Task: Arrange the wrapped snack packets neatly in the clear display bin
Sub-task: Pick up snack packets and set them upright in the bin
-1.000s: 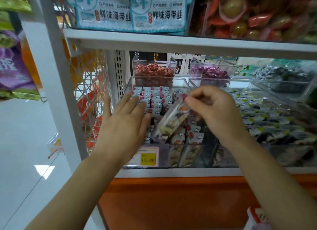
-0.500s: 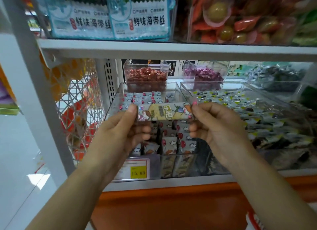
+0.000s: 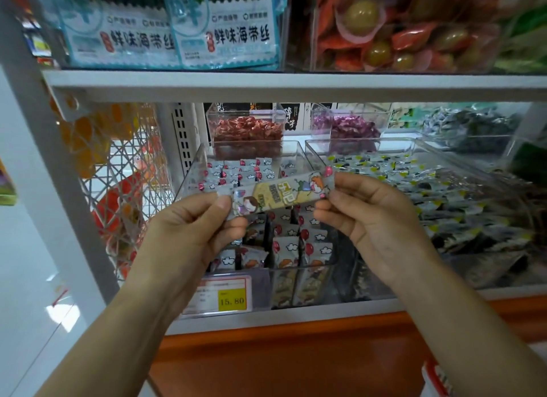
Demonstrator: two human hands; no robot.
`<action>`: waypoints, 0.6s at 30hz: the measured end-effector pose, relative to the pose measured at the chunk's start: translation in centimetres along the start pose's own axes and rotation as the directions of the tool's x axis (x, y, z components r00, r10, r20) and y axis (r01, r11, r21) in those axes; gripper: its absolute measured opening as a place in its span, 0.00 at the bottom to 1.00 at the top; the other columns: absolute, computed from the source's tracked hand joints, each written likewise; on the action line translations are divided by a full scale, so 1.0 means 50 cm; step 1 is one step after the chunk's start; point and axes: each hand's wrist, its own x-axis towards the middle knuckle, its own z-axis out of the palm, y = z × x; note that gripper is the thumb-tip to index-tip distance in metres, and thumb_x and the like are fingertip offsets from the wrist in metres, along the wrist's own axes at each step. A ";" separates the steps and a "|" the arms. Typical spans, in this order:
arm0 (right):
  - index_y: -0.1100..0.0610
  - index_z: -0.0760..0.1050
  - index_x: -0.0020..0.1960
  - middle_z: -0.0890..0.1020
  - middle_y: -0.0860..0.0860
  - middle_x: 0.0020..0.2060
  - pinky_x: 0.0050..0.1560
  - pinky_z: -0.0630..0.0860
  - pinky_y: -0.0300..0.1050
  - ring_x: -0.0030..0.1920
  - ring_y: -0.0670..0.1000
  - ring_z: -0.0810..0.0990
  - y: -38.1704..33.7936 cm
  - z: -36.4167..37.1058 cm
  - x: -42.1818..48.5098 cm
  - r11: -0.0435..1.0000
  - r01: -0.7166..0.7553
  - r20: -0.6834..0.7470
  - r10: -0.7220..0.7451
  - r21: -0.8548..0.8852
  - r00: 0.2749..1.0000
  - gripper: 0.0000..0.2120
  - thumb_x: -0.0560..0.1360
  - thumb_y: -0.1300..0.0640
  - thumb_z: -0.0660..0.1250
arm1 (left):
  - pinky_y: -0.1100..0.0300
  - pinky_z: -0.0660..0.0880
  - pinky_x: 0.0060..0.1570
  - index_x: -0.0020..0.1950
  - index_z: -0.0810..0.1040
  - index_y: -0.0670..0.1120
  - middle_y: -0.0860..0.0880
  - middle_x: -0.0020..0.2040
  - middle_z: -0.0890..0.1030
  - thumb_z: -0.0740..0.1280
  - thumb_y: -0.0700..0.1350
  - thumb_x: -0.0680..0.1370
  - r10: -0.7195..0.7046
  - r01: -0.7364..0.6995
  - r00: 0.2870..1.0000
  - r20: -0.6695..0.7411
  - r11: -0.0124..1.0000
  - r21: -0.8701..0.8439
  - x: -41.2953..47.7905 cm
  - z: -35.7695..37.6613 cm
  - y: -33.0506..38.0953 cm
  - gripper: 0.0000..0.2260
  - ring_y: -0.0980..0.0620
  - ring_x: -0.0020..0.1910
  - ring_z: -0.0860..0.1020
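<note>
Both hands are clamped on one thing, a long yellow-and-silver wrapped snack packet point(image 3: 281, 196) printed with cartoon figures, and they hold it by its two ends.

At the far left a white wire mesh rack point(image 3: 127, 165) hangs beside the shelf upright, apart from the work. Next comes the left hand point(image 3: 189, 230), which pinches the packet's left end seal between the thumb and curled fingers. The packet is stretched level between the hands, printed face toward the camera. This is probably so the person can check which way round it goes before slotting it in. Gripping the seals rather than the middle also avoids squeezing the contents.

The packet hangs in the air above the middle of the clear plastic display bin point(image 3: 191, 174) and touches nothing inside it. Below it, matching silver packets with red balloons point(image 3: 285, 248) stand on end in close rows up to the front wall. Judging by that, the one in hand needs turning upright to join them. A price label with a yellow patch reading 15.80 point(image 3: 220, 296) sits on the bin's front, low and to the left.

The right hand point(image 3: 376, 219) pinches the right end seal in the same way.

Just beside this bin on the right, a second clear bin point(image 3: 364, 141) holds silver-and-dark packets lying in a loose heap. Whether the two bins touch cannot be told.
</note>
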 end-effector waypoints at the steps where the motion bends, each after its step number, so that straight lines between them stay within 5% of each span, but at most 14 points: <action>1: 0.62 0.77 0.47 0.83 0.51 0.30 0.34 0.80 0.38 0.33 0.50 0.84 -0.001 -0.001 0.001 1.000 0.006 -0.021 -0.006 0.010 1.000 0.10 0.72 0.73 0.63 | 0.71 0.76 0.32 0.40 0.80 0.40 0.50 0.28 0.80 0.66 0.40 0.69 0.000 0.000 1.000 0.024 1.000 0.002 -0.001 0.000 0.000 0.05 0.57 0.31 0.81; 6: 0.61 0.77 0.45 0.81 0.52 0.33 0.34 0.79 0.38 0.31 0.48 0.82 0.002 -0.006 0.003 0.996 0.074 -0.078 -0.078 -0.049 0.994 0.09 0.74 0.72 0.62 | 0.70 0.77 0.33 0.35 0.85 0.49 0.47 0.31 0.82 0.66 0.38 0.65 0.066 -0.071 0.991 0.115 0.997 0.042 -0.008 0.008 0.005 0.10 0.52 0.36 0.84; 14: 0.58 0.77 0.44 0.81 0.51 0.37 0.38 0.81 0.40 0.33 0.49 0.83 0.010 -0.003 -0.002 0.895 0.246 -0.045 -0.282 -0.372 0.958 0.10 0.76 0.70 0.62 | 0.65 0.79 0.39 0.47 0.84 0.49 0.44 0.46 0.85 0.69 0.43 0.65 0.015 -0.017 0.974 0.227 1.000 0.004 -0.012 0.001 0.003 0.12 0.48 0.46 0.83; 18: 0.55 0.79 0.40 0.81 0.57 0.41 0.35 0.81 0.43 0.37 0.54 0.83 0.011 0.006 -0.013 0.926 0.209 0.025 -0.212 -0.313 0.977 0.10 0.75 0.66 0.64 | 0.65 0.79 0.40 0.54 0.79 0.47 0.47 0.44 0.85 0.68 0.44 0.66 0.050 -0.064 0.987 0.153 0.994 0.088 -0.007 -0.007 -0.003 0.16 0.50 0.45 0.84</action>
